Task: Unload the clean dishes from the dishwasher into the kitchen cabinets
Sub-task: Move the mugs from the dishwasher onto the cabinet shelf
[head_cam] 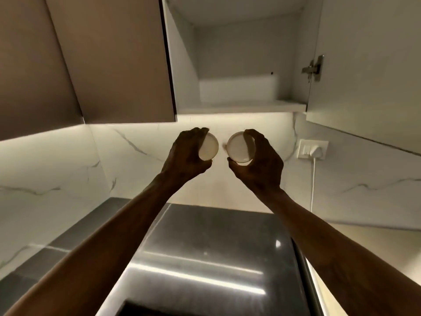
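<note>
– While both arms are raised, what does each hand hold?
– The left hand has fingers and thumb curled round a small white cup, its round base turned toward the camera. The right hand grips a second white cup the same way, thumb beneath and fingers over the top.
– Do the cups touch?
– No. They sit just beside each other with a thin gap between.
– Where are they?
– In the air, lower than the bottom shelf of the open cabinet, in front of the marble backsplash and above the dark glossy tabletop.
– What's inside the cabinet?
– A pale blurred shape at the back of that shelf; I cannot tell what it is. The cabinet door stands open on the right, its metal hinge showing.
– Anything else?
– A wall socket to the right of the right hand, with a plug in it and a white cable hanging down.
</note>
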Available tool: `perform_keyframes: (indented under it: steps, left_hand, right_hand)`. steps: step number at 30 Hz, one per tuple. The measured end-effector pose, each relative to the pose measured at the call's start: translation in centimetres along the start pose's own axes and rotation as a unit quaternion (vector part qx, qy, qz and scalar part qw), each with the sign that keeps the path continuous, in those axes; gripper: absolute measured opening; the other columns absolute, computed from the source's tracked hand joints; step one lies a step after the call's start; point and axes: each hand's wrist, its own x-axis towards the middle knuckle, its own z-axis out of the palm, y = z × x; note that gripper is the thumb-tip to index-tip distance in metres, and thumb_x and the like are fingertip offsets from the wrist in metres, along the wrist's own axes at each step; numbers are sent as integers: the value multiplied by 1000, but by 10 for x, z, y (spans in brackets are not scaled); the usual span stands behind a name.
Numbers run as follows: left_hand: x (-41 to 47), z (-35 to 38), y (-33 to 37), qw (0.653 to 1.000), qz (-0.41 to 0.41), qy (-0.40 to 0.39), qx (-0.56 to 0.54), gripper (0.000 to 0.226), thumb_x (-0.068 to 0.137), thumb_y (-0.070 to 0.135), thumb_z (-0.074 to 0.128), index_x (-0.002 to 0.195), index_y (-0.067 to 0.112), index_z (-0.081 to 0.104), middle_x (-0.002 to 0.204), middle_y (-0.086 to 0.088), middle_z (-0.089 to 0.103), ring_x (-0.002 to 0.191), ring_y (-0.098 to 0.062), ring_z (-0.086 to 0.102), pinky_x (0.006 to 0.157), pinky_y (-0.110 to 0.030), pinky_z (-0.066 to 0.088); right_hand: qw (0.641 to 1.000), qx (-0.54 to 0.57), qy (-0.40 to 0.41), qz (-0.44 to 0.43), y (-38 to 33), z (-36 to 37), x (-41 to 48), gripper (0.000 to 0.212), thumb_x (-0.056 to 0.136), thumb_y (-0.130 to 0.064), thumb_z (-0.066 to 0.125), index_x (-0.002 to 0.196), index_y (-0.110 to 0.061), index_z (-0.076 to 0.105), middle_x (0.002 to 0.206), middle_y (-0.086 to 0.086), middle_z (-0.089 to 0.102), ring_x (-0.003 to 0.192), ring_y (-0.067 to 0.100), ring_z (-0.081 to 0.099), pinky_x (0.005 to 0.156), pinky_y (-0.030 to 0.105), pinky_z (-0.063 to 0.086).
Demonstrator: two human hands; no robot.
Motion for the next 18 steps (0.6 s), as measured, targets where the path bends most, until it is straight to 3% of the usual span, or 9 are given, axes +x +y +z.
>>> perform_keyframes:
  steps: [3,7,14,18]
  left_hand:
    - [43,-15,-14,997,42,67,1,84,57,18,88,134,4,58,124,-8,67,113,-23,56,96,-22,38]
    - [89,-32,-35,990,70,122,24,88,58,27,88,139,10,56,132,-6,64,119,-26,57,99,-27,39]
    - [156,-47,-69,979,117,165,21,82,64,36,90,131,8,52,124,-8,63,108,-24,59,87,-23,38]
    - [183,-51,-85,969,154,192,27,79,68,40,87,132,6,55,125,-10,64,111,-25,61,92,-24,42]
  right_hand:
    - [998,23,57,-32,-7,17,42,76,66,-44,83,132,-18,57,127,-7,64,112,13,63,87,24,52]
    - [989,38,120,-74,-19,39,92,74,67,-44,84,131,-16,59,126,-6,65,108,15,65,87,25,52]
    - [973,15,184,-137,-24,80,163,76,68,-46,85,130,-10,60,127,2,66,108,19,64,87,27,54]
    - [963,14,208,-168,-23,96,190,74,70,-46,85,129,-8,61,126,3,67,106,21,65,86,28,54]
